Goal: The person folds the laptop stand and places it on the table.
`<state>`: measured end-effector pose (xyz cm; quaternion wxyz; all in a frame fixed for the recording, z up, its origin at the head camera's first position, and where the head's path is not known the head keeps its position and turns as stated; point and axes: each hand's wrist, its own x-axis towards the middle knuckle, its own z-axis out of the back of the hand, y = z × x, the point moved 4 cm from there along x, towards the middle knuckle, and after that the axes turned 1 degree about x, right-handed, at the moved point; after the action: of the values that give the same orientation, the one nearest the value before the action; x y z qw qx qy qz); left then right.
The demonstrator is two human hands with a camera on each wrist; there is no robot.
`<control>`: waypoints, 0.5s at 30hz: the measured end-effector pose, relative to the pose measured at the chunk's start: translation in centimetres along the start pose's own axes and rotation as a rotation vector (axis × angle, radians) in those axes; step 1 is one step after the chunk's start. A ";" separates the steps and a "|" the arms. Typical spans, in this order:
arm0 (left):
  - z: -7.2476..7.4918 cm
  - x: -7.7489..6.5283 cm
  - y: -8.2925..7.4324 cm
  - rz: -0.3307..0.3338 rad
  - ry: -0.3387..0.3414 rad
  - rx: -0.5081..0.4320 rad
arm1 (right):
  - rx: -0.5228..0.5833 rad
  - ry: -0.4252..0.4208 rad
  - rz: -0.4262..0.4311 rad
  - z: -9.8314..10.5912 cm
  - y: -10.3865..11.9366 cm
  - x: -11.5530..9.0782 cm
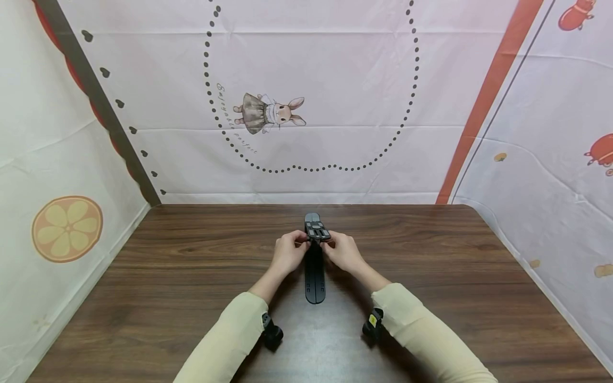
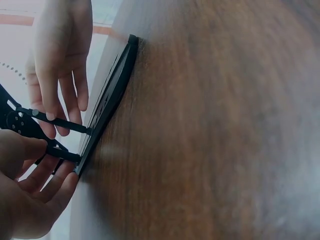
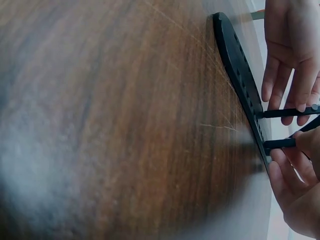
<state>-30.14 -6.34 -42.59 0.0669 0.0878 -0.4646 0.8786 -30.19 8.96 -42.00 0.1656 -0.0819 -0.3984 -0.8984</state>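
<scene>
A black folding stand stands on the table, its long, round-ended base pointing toward me. Above the base rises a hinged upper part with grey pads on top. Two slim legs join the upper part to the base in both wrist views. My left hand pinches one leg between thumb and fingers at the stand's left side. Opposite it, my right hand pinches the other leg. Parts of the upper hinge are cut off at the edge of the wrist views.
The brown wooden table reaches back to a patterned white cloth, which also hangs along both sides. Small black cameras are strapped at both wrists, close over the tabletop.
</scene>
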 end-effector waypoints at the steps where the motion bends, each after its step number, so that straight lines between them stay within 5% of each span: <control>1: 0.0 0.0 0.0 0.003 -0.001 0.002 | -0.008 -0.004 0.007 0.0 0.0 0.0; 15: -0.1 -0.1 -0.3 -0.031 -0.044 0.007 | -0.012 -0.041 0.079 0.0 0.2 0.1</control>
<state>-29.97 -6.08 -42.40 0.0700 0.1144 -0.4616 0.8769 -30.21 8.83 -41.80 0.1923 -0.1170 -0.3927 -0.8917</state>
